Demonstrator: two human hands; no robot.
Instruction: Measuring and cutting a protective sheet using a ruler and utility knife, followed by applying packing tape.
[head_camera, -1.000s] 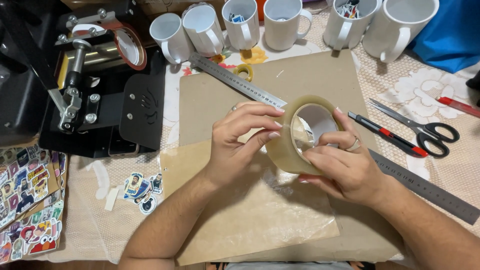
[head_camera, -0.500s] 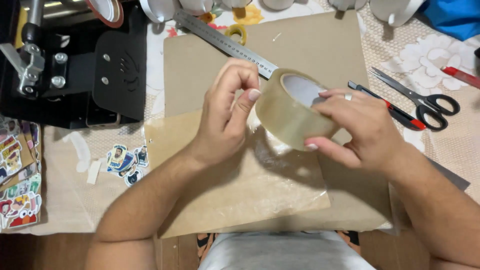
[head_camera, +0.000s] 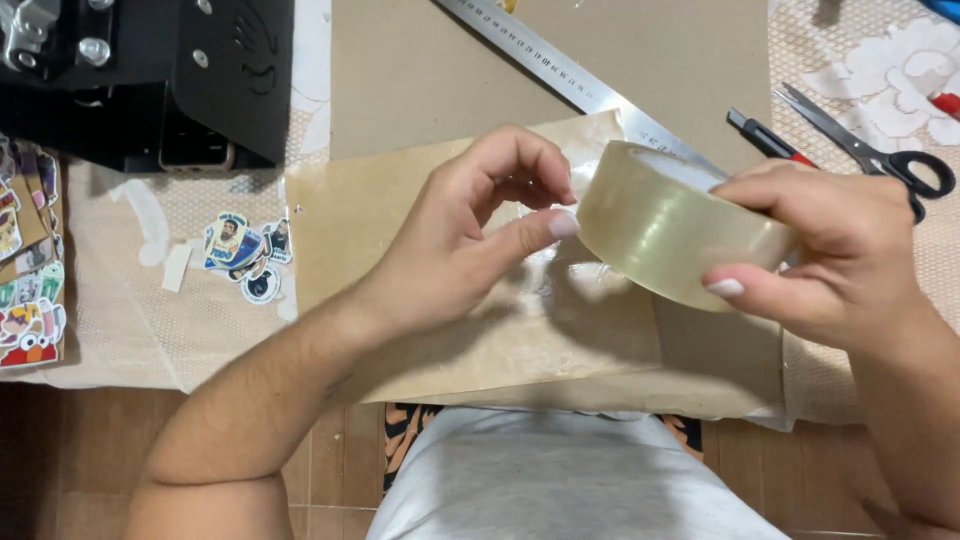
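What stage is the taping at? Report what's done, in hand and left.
Done: brown paper sheet lies flat on the cardboard. In hand: right hand grips the clear tape roll; left hand has its thumb at the roll's surface, apparently picking for the tape end. Left: no strip shows pulled out; scissors and metal ruler lie aside.
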